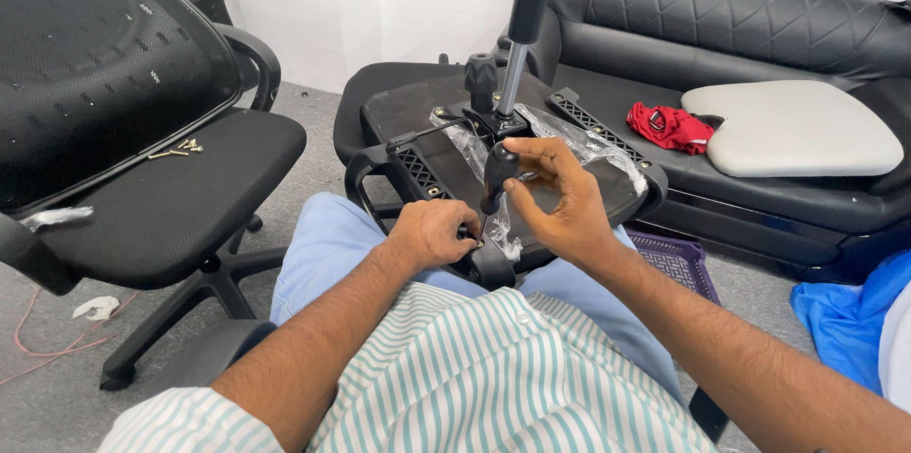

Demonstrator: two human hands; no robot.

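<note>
Upturned seat (531, 178) rests on the person's lap, gas post up. Right hand (560, 202) grips a screwdriver (498, 173) upright at the seat's near edge. Left hand (432, 233) is curled closed at the tip, touching the seat. Loose screws (176, 149) lie on the chair (190, 206) well left of the seat.

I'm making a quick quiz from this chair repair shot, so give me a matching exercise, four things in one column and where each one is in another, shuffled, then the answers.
Things:
1. screwdriver
2. loose screws
3. red cloth
4. grey cushion

Places:
A. on the black sofa, right of the red item
B. held in the right hand
C. on the seat of the mesh office chair
D. on the black sofa, left of the cushion

Pairs: 1-B, 2-C, 3-D, 4-A
</note>
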